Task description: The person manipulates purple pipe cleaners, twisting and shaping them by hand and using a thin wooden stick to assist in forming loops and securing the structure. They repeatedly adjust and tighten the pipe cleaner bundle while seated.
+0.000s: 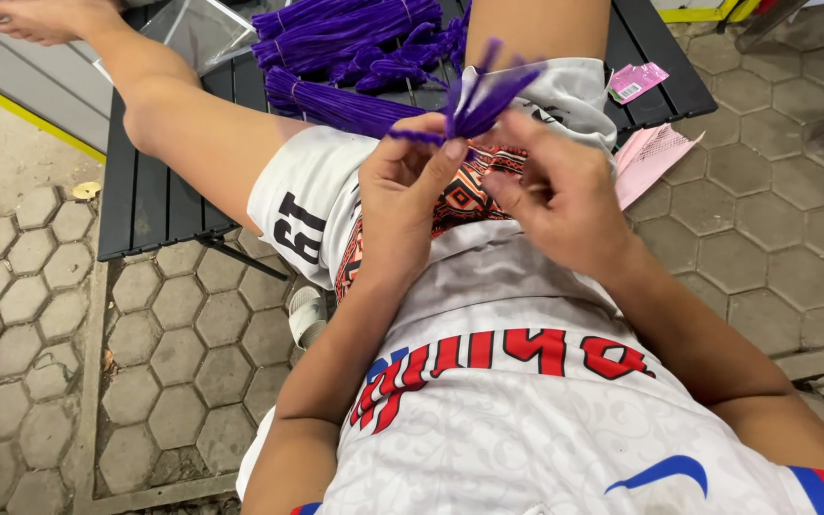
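Head view: I am pinching a purple tassel [477, 103] between my left hand [402, 195] and right hand [560, 195], both closed on it.

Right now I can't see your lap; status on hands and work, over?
Left hand and right hand both pinching purple tassel. More tassels piled beyond. Nothing blocking.

Tassel [477, 103] between both hands, bundles [345, 48] behind.
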